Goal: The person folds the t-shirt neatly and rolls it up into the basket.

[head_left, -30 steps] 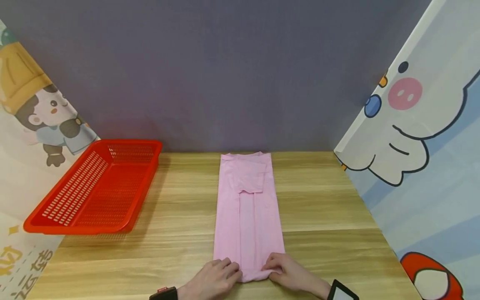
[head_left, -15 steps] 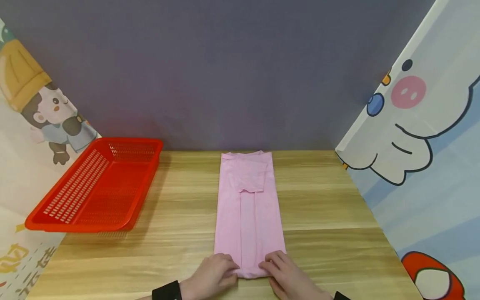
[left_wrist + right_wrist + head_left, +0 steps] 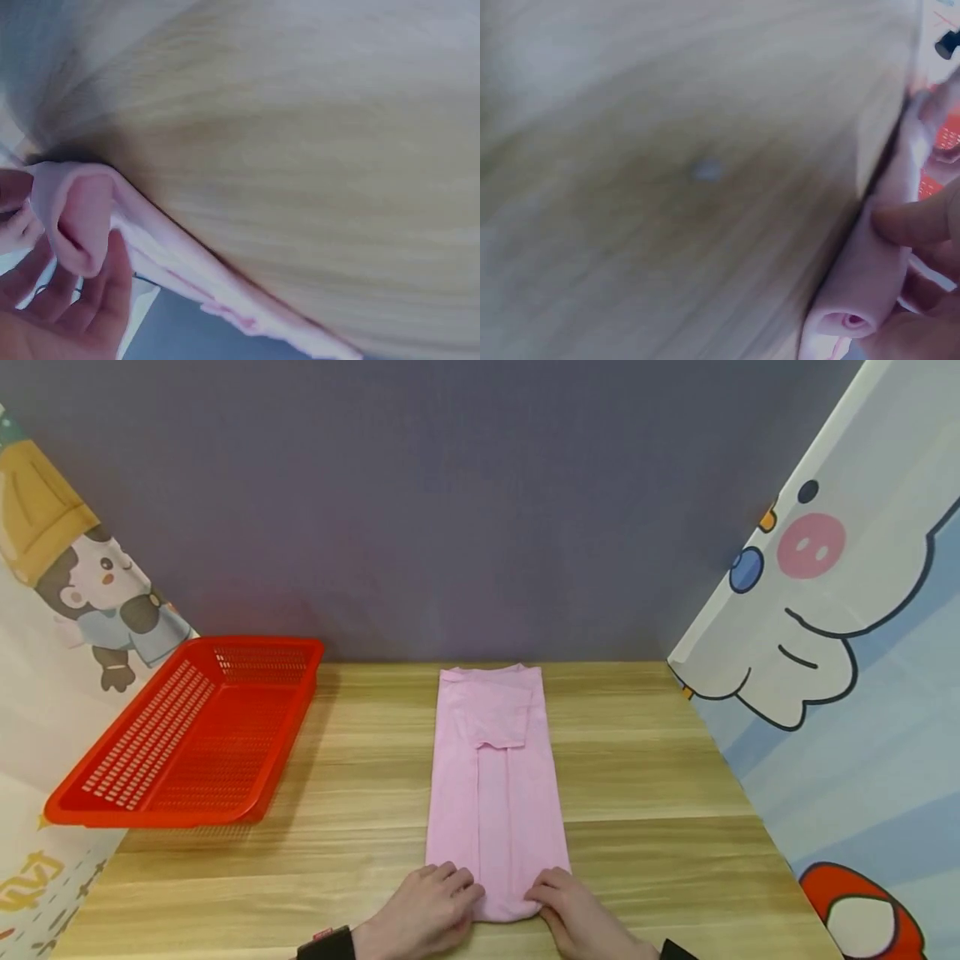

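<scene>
Red basket (image 3: 153, 817): well apart.
Left hand (image 3: 423, 910): clamped on the pink cloth (image 3: 495, 827) by its rolled near edge.
Pink cloth: on the wooden table (image 3: 375, 777); likely light, soft; best held at both rolled corners.
Right hand (image 3: 581, 914): pinching that edge's other end.

no word, brand or number can be read with certainty. at the lower left of the head view, a large yellow character (image 3: 30, 881) is printed on the pale sheet (image 3: 22, 735); its strokes are too blurred to be made out. just below and to its right, brown characters (image 3: 69, 912) are seen on the same sheet, also blurred. at the bottom of that view, left of centre, a small red label (image 3: 322, 934) is borne by a black wristband (image 3: 333, 947); any lettering on it is too small to be read.
</scene>
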The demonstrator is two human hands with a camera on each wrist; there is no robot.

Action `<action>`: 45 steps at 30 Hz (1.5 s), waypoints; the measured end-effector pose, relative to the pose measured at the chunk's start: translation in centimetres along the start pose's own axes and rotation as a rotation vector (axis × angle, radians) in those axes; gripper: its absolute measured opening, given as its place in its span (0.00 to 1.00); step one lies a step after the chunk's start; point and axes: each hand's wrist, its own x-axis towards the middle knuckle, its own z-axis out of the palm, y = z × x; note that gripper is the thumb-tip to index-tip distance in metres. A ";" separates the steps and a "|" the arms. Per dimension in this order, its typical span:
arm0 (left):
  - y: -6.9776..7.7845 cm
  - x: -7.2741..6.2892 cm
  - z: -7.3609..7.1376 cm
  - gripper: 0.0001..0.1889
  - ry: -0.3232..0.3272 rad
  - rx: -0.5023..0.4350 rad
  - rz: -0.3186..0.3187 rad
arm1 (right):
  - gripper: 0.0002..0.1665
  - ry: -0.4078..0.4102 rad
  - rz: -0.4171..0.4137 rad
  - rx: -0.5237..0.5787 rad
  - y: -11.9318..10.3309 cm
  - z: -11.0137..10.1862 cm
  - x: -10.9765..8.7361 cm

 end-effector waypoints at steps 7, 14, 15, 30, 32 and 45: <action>-0.1 -0.3 0.0 0.04 0.064 0.150 0.136 | 0.15 -0.063 0.132 0.097 0.0 -0.8 0.9; -0.2 -0.5 0.1 0.10 -0.036 -0.123 -0.040 | 0.19 -0.084 0.112 0.045 -0.1 -0.9 0.9; -0.3 -0.5 0.1 0.10 -0.057 -0.183 -0.085 | 0.21 -0.086 0.093 0.000 -0.2 -0.8 0.8; -1.0 0.0 -0.2 0.07 -0.176 -0.578 -0.411 | 0.25 0.029 -0.056 -0.204 0.0 0.3 -0.1; -0.9 0.0 -0.2 0.07 -0.175 -0.580 -0.411 | 0.25 0.034 -0.019 -0.150 0.0 0.4 -0.2; -0.7 -1.0 0.5 0.16 0.006 -0.280 -0.070 | 0.13 -0.117 0.200 0.234 0.7 -0.8 1.3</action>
